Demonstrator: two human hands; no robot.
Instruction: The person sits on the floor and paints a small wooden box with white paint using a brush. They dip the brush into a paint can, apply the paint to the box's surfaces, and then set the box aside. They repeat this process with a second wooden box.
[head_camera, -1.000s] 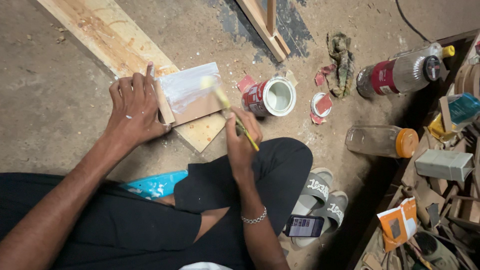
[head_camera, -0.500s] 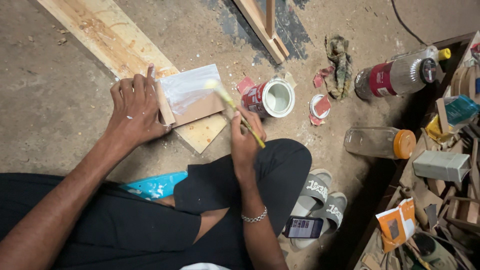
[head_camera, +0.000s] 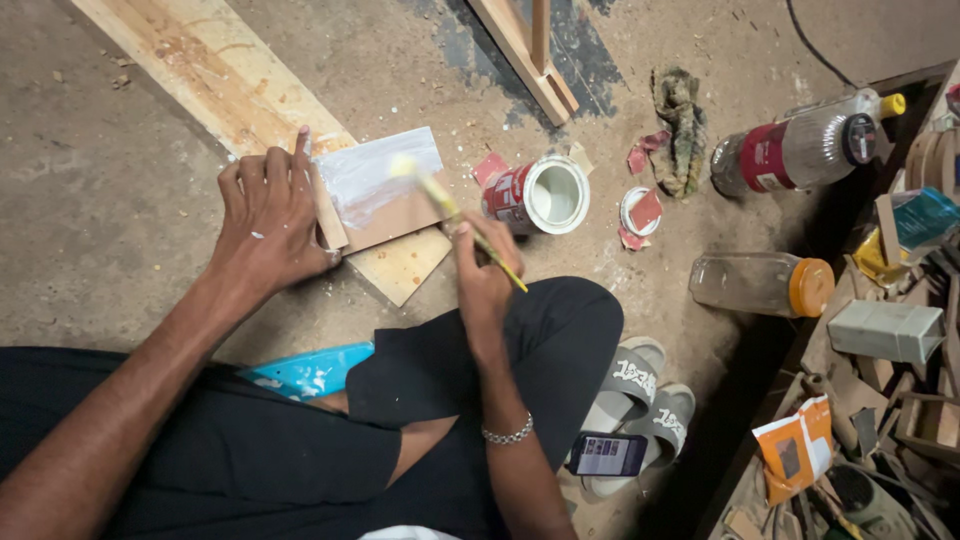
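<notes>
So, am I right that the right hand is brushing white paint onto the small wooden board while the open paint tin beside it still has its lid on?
Not quite: the head view shows the red paint tin open, with its round lid lying on the floor to its right. The rest holds: the right hand holds the yellow-handled brush over the small wooden board, partly white, which the left hand steadies.

Rough bare wood board (head_camera: 395, 205), partly glossy wet white; perhaps metal paint can (head_camera: 535, 195).
</notes>
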